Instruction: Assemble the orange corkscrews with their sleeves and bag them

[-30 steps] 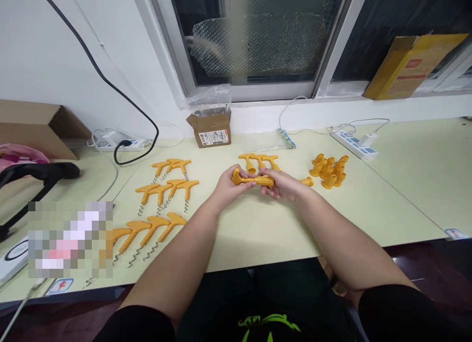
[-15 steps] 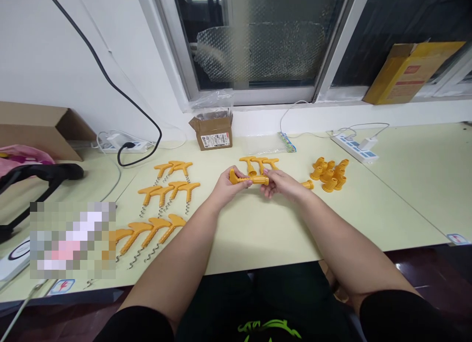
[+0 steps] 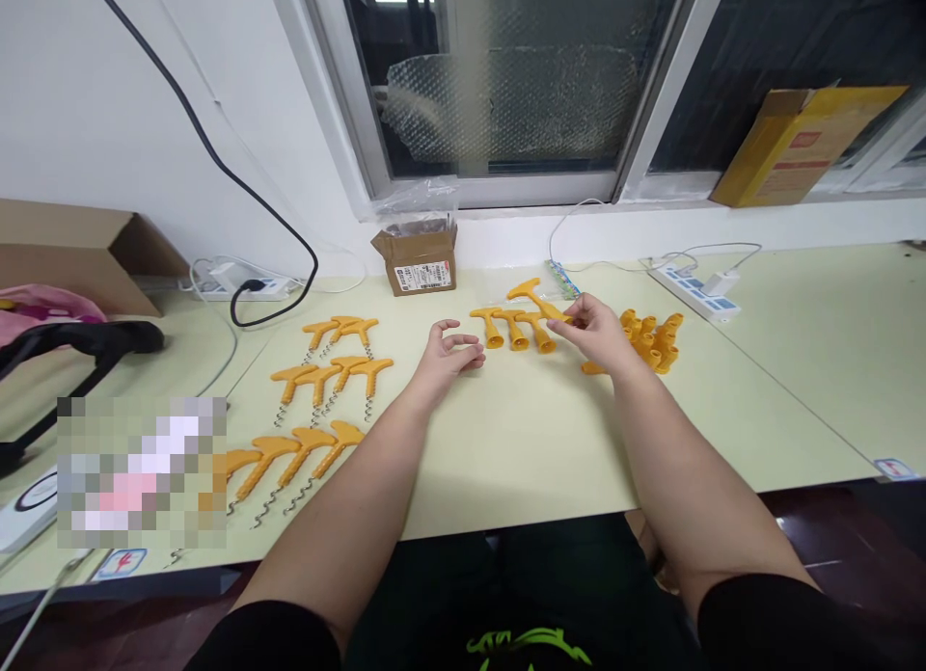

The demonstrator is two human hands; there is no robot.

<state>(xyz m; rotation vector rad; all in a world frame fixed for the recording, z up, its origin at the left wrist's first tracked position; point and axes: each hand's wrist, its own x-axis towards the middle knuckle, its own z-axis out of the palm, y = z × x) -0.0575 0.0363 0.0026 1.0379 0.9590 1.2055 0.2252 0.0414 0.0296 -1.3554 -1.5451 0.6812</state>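
Observation:
My right hand [image 3: 597, 332] grips a yellow corkscrew [image 3: 539, 300] by its sleeve end, the T-shaped handle pointing up and left. My left hand [image 3: 452, 358] holds nothing, its fingers curved and apart above the table. Between the hands, three yellow covered corkscrews [image 3: 517, 331] lie side by side. Several yellow sleeves [image 3: 651, 338] are grouped right of my right hand, which partly hides them. On the left, several yellow-handled corkscrews [image 3: 318, 377] with bare metal spirals lie in rows.
A small cardboard box [image 3: 422, 261] stands by the wall under the window. Power strips [image 3: 694, 290] with cables lie at the back right and back left. A black strap-like frame [image 3: 94, 338] and a blurred-out item sit at the far left.
My left hand has let go of the corkscrew and its fingers have opened. My right hand has carried the piece right and slightly up, beside the three covered ones.

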